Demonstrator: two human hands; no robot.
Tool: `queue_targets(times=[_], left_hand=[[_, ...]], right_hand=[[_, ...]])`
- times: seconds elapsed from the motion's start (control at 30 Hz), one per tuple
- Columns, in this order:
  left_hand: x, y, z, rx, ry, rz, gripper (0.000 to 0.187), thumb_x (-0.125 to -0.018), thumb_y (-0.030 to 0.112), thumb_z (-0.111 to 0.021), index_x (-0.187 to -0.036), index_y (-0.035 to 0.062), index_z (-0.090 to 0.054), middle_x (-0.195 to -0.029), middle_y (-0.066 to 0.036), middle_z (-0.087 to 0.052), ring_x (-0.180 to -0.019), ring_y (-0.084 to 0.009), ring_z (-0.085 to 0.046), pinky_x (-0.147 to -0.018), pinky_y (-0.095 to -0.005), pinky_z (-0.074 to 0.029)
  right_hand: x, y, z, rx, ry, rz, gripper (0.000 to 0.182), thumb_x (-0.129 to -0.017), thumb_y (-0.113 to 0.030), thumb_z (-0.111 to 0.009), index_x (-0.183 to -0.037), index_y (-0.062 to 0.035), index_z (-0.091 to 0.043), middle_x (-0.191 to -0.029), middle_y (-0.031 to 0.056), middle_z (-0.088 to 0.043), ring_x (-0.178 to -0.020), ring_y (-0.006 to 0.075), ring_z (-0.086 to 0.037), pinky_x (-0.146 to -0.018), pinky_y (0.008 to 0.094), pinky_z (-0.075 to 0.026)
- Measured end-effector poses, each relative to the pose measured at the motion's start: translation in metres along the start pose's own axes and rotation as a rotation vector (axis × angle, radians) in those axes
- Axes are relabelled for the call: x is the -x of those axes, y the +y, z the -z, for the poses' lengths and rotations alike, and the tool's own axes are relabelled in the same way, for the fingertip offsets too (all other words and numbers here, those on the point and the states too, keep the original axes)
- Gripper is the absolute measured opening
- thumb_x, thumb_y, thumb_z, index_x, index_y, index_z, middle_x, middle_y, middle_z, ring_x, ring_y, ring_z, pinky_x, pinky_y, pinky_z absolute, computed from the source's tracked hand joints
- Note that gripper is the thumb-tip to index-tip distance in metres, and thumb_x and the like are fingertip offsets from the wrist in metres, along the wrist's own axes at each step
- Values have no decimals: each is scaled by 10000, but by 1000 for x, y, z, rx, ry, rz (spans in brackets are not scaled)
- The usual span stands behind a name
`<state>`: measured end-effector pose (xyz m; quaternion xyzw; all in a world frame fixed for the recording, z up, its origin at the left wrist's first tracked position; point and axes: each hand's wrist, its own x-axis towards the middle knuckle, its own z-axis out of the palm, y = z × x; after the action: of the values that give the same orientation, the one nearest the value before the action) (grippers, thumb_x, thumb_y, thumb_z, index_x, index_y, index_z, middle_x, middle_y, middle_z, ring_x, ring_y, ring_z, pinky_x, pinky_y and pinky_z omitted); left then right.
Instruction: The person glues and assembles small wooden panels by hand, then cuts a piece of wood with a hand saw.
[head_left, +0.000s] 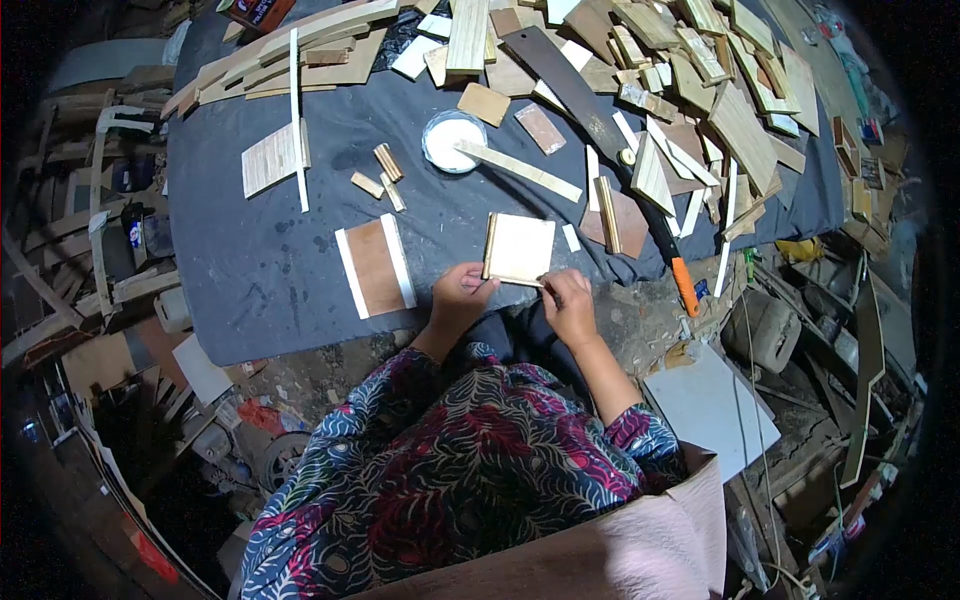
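Observation:
A small pale square wooden panel [522, 247] lies near the table's front edge, with darker strips along its left and lower edges. My left hand [464, 298] grips it at the lower left corner, thumb against the edge. At the lower right corner, my right hand [571, 308] has its fingers pinched together on the lower strip. Left of them lies a brown board [377, 267] with white strips on two sides. Beyond the panel stands a bowl of white paste [452, 142], with a flat wooden stick [525, 171] resting across its rim.
Short wood pieces [388, 163] lie left of the bowl. A handsaw [572, 85] with an orange-tipped handle [684, 287] crosses the right side. Scrap wood [735, 120] is heaped at the back right. Long strips [290, 45] lie at the back left on the dark cloth [255, 260].

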<state>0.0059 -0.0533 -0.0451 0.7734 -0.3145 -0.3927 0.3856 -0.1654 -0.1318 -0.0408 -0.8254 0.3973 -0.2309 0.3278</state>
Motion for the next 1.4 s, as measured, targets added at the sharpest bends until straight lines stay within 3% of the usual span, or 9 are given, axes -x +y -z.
queue_targets(times=[0.13, 0.3, 0.6, 0.8, 0.9, 0.97, 1.07, 1.17, 1.4], left_hand=[[0, 7, 0, 39, 6, -36, 258, -667, 130, -667, -853, -25, -579, -771, -127, -599, -659, -158, -586, -595, -254, -480], [-1, 7, -1, 3, 19, -13, 253, -679, 138, -653, -853, -29, -578, -783, -135, -606, -680, -169, -599, -599, -254, -478], [-1, 6, -1, -30, -6, 21, 277, -701, 142, -650, -886, -45, -564, -781, -120, -608, -688, -143, -582, -625, -245, -470], [-1, -8, 0, -99, -3, -193, 264, -688, 126, -663, -876, -23, -551, -799, -116, -590, -705, -155, -569, -595, -271, -471], [13, 22, 7, -244, 231, -492, 263, -703, 145, -651, -894, 15, -527, -833, -115, -560, -783, -202, -543, -640, -308, -446], [21, 35, 11, -342, 191, -790, 268, -680, 129, -636, -912, 56, -523, -854, -96, -523, -853, -274, -499, -743, -349, -400], [24, 69, 3, -457, -237, -733, 283, -683, 161, -641, -913, 46, -522, -904, -126, -515, -828, -301, -508, -751, -376, -394], [24, 85, -15, -276, -451, -689, 286, -674, 147, -640, -916, 44, -530, -917, -135, -505, -844, -310, -504, -752, -366, -401], [25, 82, -34, -206, -579, -774, 203, -713, 115, -592, -894, 34, -546, -888, -119, -514, -844, -293, -507, -740, -348, -413]], right_hand=[[1, 3, -2, -22, 3, -1, 166, -645, 16, -598, -794, -47, -559, -798, 108, -557, -781, 278, -518, -695, 348, -401], [6, 2, -3, -264, 92, -258, 204, -621, 38, -612, -807, -28, -557, -831, 113, -551, -786, 267, -524, -659, 320, -434], [16, 13, -4, -53, 110, -79, 203, -613, 43, -604, -799, -30, -565, -809, 108, -535, -811, 286, -498, -707, 351, -421], [15, 14, 1, -30, 78, 31, 238, -597, 52, -580, -817, -37, -565, -805, 95, -531, -805, 274, -504, -711, 350, -418], [17, 8, 19, 77, 86, 183, 247, -587, 27, -574, -826, -31, -555, -813, 85, -530, -801, 267, -510, -721, 359, -408], [18, -1, 33, 108, 87, 237, 249, -584, 9, -574, -829, -29, -551, -819, 82, -530, -801, 264, -511, -727, 363, -402], [24, -12, 51, 159, 83, 320, 249, -587, -21, -573, -835, -29, -548, -831, 79, -529, -800, 258, -512, -734, 367, -396], [26, -20, 65, 179, 117, 316, 254, -590, -24, -579, -842, -33, -549, -839, 80, -528, -798, 259, -511, -735, 366, -396], [49, -11, 65, 72, 290, 150, 274, -565, 24, -612, -816, -31, -516, -849, 90, -523, -804, 275, -510, -727, 376, -396]])
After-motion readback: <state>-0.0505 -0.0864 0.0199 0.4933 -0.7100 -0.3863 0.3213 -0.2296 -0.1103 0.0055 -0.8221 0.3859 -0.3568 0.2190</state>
